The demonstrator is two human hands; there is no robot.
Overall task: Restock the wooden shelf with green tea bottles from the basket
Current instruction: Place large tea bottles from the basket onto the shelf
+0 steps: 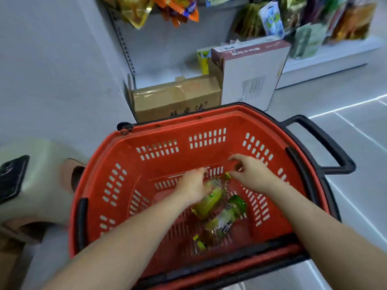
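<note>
A red plastic basket (129,164) with black handles stands on the floor below me. Two green tea bottles lie on its bottom. My left hand (191,186) reaches down and closes over the upper end of the farther bottle (209,203), whose yellow cap shows beside my right hand. My right hand (249,174) hovers just above that cap with fingers apart, holding nothing. The nearer bottle (225,221) lies free, its cap pointing toward me. No wooden shelf is in view.
A brown cardboard box (176,99) and a white carton (249,74) stand on the floor behind the basket. A white rack with hanging snack bags (310,24) rises beyond. A phone (11,178) rests on my left knee.
</note>
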